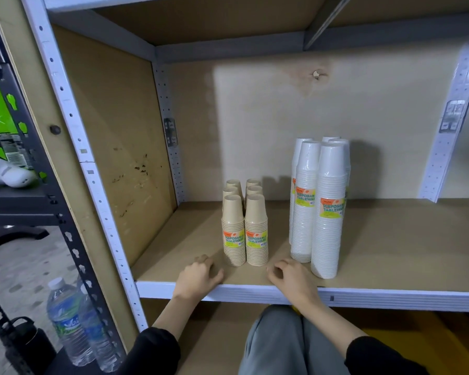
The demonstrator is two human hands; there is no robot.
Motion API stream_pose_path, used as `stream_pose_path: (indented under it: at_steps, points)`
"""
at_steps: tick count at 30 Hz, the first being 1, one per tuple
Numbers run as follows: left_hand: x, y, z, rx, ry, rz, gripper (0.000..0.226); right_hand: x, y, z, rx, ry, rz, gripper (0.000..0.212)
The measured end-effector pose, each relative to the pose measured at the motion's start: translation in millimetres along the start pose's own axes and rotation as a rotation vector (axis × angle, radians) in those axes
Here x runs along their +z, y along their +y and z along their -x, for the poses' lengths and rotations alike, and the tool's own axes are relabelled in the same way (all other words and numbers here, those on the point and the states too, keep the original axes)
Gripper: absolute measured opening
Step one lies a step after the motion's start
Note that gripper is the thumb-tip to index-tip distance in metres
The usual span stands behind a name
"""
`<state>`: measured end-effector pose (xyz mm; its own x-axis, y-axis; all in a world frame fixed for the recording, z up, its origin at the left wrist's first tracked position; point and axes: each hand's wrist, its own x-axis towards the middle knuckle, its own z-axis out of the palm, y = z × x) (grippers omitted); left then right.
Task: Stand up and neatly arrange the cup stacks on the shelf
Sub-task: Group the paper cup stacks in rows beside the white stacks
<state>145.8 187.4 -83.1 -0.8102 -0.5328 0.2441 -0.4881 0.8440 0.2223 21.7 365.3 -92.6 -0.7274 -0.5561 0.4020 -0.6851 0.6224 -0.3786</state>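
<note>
- Shelf [390, 255]: brown board with a white metal front rail, spanning the middle of the frame.
- Tan cup stacks [244, 226]: six short wrapped stacks, upright, in two rows of three running front to back, lower centre of the frame; the front pair touch side by side and carry "Disposable Tableware" labels.
- White cup stacks [318, 201]: taller wrapped stacks, upright, clustered right of centre, set apart from the tan group; at least five tops show.
- Left hand [199, 277]: lower centre-left, resting on the shelf's front edge just left of the tan stacks, fingers loosely curled, holding nothing.
- Right hand [290, 277]: lower centre, resting on the front edge between the two groups, fingers curled, holding nothing.
- Water bottles [73, 323]: two, standing at lower left, outside the shelf.
</note>
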Motion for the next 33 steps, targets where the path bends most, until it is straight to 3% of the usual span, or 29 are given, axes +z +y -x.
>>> stream_pose_path:
  at_steps: [2,4,7,10,12,16,18,21,25,33]
  points:
    - [0.5,2.2,6.5,0.153,0.115,-0.054,0.059,-3.3,6.6,6.3,-0.093,0.056,0.06,0.039]
    - [2.3,14.5,9.9,0.309,0.205,-0.16,0.039,-6.7,15.9,12.8,-0.157,0.106,0.077,0.037]
    - [3.2,51.0,6.0,0.458,0.159,-0.168,0.037,-16.5,34.1,24.1,-0.263,0.206,0.007,0.032]
    - [8.9,90.0,7.5,0.546,0.058,-0.101,0.051,-28.6,63.6,39.7,-0.34,0.317,-0.001,0.028]
    - [12.8,114.3,5.6,0.505,-0.061,-0.027,0.069,-41.7,84.9,47.8,-0.31,0.306,-0.002,0.028]
    - [21.1,141.9,-1.6,0.287,-0.28,0.052,0.053,-65.6,120.4,51.5,-0.105,0.157,0.021,0.032]
    - [27.1,145.7,-6.0,0.257,-0.329,0.048,0.064,-74.4,126.5,46.4,0.014,0.058,0.045,0.034]
    - [30.8,148.8,-14.2,0.244,-0.364,0.045,0.077,-81.7,125.0,33.7,0.179,-0.188,0.039,0.065]
    - [27.7,157.2,-18.0,0.186,-0.418,0.077,0.084,-84.4,112.2,16.4,0.268,-0.366,-0.023,0.096]
    - [26.2,168.7,-20.4,0.113,-0.446,0.09,0.091,-88.8,102.0,3.8,0.297,-0.52,0.017,0.103]
